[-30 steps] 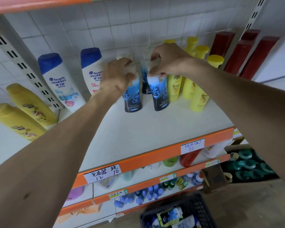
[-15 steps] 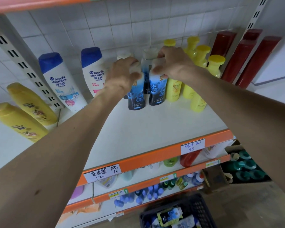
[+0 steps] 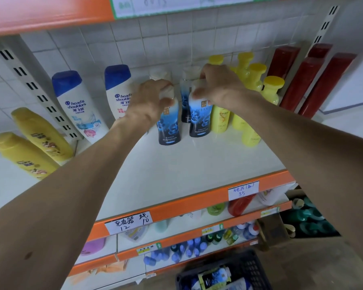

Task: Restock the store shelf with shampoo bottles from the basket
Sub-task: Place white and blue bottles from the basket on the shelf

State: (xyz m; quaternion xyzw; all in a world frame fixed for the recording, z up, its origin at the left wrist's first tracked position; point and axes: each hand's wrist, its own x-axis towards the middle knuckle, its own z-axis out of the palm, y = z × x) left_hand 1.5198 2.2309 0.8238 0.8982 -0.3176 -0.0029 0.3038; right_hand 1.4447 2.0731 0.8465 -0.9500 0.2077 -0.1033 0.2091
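Observation:
Two dark blue shampoo bottles with white caps stand upright on the white shelf point(image 3: 176, 174). My left hand point(image 3: 149, 101) grips the cap of the left blue bottle point(image 3: 169, 128). My right hand point(image 3: 220, 86) grips the cap of the right blue bottle point(image 3: 199, 120). Behind them stand two more bottles of the same kind, one blue bottle point(image 3: 186, 88) showing between my hands. At the bottom of the view the dark basket point(image 3: 254, 266) on the floor holds more bottles.
White Head & Shoulders bottles point(image 3: 78, 105) stand left of my hands, yellow bottles point(image 3: 254, 80) right of them, dark red bottles point(image 3: 302, 80) at the far right. Two yellow bottles point(image 3: 40, 135) lean on the neighbouring shelf at the left. Lower shelves carry small goods.
Both hands have pushed the two blue bottles a little deeper into the shelf, and they now stand close in front of the rear bottles. The view has tilted up slightly.

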